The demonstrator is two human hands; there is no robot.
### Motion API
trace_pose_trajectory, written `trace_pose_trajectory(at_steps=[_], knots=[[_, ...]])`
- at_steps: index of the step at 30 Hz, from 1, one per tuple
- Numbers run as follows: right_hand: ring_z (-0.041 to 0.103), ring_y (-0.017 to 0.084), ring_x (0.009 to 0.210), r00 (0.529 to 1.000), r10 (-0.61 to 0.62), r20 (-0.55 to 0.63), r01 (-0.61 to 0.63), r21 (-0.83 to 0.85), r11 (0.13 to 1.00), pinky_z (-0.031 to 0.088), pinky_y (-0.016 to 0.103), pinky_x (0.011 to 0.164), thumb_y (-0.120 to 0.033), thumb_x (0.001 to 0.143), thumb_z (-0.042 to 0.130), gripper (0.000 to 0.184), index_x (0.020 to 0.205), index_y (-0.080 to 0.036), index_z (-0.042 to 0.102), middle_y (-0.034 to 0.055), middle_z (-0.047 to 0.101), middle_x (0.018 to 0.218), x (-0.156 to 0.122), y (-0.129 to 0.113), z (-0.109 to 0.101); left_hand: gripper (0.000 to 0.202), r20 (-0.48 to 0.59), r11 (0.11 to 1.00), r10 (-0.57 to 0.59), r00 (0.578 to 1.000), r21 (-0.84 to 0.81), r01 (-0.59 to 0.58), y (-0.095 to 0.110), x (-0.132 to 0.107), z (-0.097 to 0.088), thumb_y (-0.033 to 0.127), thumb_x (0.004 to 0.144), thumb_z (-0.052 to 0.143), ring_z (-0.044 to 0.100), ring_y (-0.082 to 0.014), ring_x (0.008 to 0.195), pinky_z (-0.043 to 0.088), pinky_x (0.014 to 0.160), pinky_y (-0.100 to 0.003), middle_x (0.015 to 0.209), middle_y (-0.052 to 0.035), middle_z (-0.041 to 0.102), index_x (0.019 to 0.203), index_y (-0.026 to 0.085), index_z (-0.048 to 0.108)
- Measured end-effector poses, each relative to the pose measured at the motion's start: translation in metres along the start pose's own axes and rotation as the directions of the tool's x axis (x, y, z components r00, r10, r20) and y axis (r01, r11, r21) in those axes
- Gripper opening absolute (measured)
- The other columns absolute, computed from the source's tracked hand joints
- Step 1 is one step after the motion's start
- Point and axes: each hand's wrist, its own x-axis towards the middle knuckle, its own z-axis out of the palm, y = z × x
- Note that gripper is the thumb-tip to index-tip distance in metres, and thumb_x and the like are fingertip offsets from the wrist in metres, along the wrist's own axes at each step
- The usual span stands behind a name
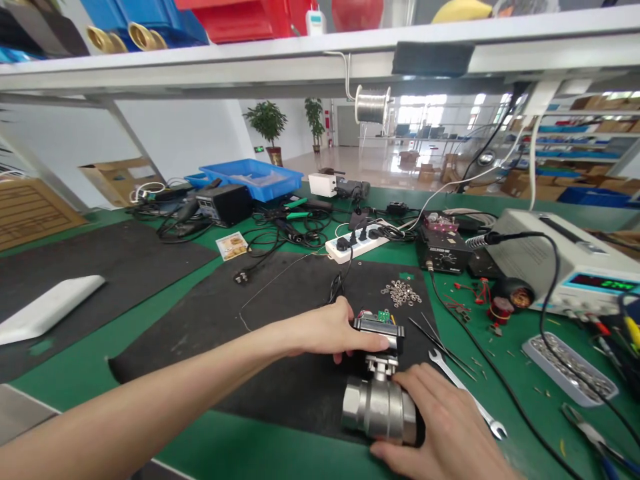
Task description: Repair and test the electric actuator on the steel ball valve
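A steel ball valve [376, 408] lies on the black mat with a small actuator [379, 325] mounted above its stem. Green circuit board and coloured wires show at the actuator's open top. My left hand [340, 331] grips the actuator, its thumb along the near face and the other fingers behind, partly hidden. Around the right end of the valve body my right hand [440, 417] is closed, thumb low in front and fingers near the stem. A combination wrench [467, 393] lies just right of that hand, beside dark tweezers [443, 345].
Loose nuts [401, 293] are piled beyond the valve. A tray of small screws [570, 370], pliers [590, 433] and a power supply [565, 260] stand at right. A power strip [357, 243] and tangled cables lie behind. A shelf [280, 57] crosses overhead.
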Motion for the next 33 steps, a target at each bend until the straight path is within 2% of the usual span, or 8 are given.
trace_pose_trajectory(at_steps=[8,12,19,21,25,27,30,33], knots=[[0.065,0.033,0.095,0.998,0.022,0.058,-0.023,0.028,0.999,0.052,0.045,0.078,-0.044,0.059,0.091,0.059,0.11,-0.024,0.068,0.0062,0.068,0.104,0.005,0.005,-0.001,0.101,-0.148,0.988,-0.017,0.989,0.148,0.04,-0.005,0.004,0.004,0.095,0.053,0.069,0.071,-0.0263,0.06,0.043,0.043,-0.032,0.089,-0.0109,0.076,0.112,0.017,0.049],[0.065,0.032,0.093,0.996,0.011,0.09,-0.012,0.017,1.0,0.053,0.042,0.079,-0.055,0.057,0.093,0.063,0.106,-0.022,0.069,0.0075,0.068,0.101,0.007,0.007,-0.003,0.099,-0.154,0.981,-0.002,0.988,0.192,0.031,-0.006,0.003,0.004,0.097,0.054,0.066,0.071,-0.0268,0.06,0.043,0.046,-0.032,0.09,-0.0103,0.075,0.112,0.019,0.05],[0.065,0.031,0.101,0.971,0.001,0.239,-0.013,0.049,0.999,0.053,0.036,0.085,-0.064,0.056,0.093,0.078,0.117,-0.022,0.068,0.009,0.07,0.109,0.018,0.008,-0.023,0.077,-0.35,0.915,0.221,0.911,0.397,-0.069,-0.014,-0.01,0.012,0.089,0.074,0.06,0.073,-0.0316,0.081,0.047,0.062,-0.035,0.088,-0.0035,0.074,0.113,0.024,0.051],[0.064,0.03,0.107,0.963,0.02,0.268,-0.049,0.102,0.994,0.051,0.036,0.09,-0.055,0.056,0.096,0.076,0.12,-0.025,0.067,0.007,0.069,0.115,0.016,0.008,-0.031,0.069,-0.475,0.872,0.372,0.798,0.473,-0.125,-0.024,-0.017,0.018,0.076,0.079,0.07,0.072,-0.0303,0.088,0.05,0.071,-0.037,0.096,-0.003,0.073,0.12,0.024,0.048],[0.063,0.025,0.111,0.932,0.101,0.349,-0.191,0.233,0.954,0.049,0.032,0.096,-0.039,0.056,0.099,0.074,0.122,-0.03,0.066,0.0009,0.068,0.12,0.015,0.01,-0.054,0.031,-0.517,0.636,0.767,0.38,0.69,-0.346,-0.047,-0.026,0.028,0.032,0.092,0.075,0.065,-0.0217,0.096,0.05,0.085,-0.035,0.105,-0.0045,0.066,0.112,0.022,0.055],[0.066,0.021,0.104,0.908,0.168,0.383,-0.301,0.318,0.899,0.051,0.029,0.089,-0.047,0.073,0.089,0.054,0.12,-0.03,0.068,-0.0007,0.071,0.113,0.021,0.017,-0.066,0.026,-0.478,0.533,0.846,0.237,0.733,-0.423,-0.054,-0.026,0.031,0.016,0.089,0.075,0.062,-0.0182,0.09,0.05,0.082,-0.032,0.097,-0.0036,0.064,0.107,0.018,0.058],[0.068,0.017,0.093,0.94,0.201,0.276,-0.279,0.282,0.918,0.052,0.026,0.079,-0.048,0.103,0.054,0.028,0.111,-0.028,0.071,-0.001,0.073,0.101,0.045,0.04,-0.07,0.026,-0.506,0.503,0.853,0.131,0.725,-0.47,-0.058,-0.024,0.033,0.007,0.085,0.076,0.061,-0.0155,0.084,0.049,0.078,-0.029,0.09,-0.0025,0.063,0.103,0.015,0.059],[0.067,0.02,0.1,0.975,0.199,0.1,-0.205,0.05,0.977,0.048,0.03,0.088,-0.037,0.105,0.051,0.025,0.107,-0.024,0.073,0.0029,0.073,0.106,0.079,0.07,-0.06,0.022,-0.555,0.53,0.826,0.102,0.7,-0.479,-0.054,-0.024,0.032,0.005,0.087,0.073,0.06,-0.0143,0.081,0.048,0.076,-0.029,0.088,-0.0019,0.062,0.1,0.015,0.058]])
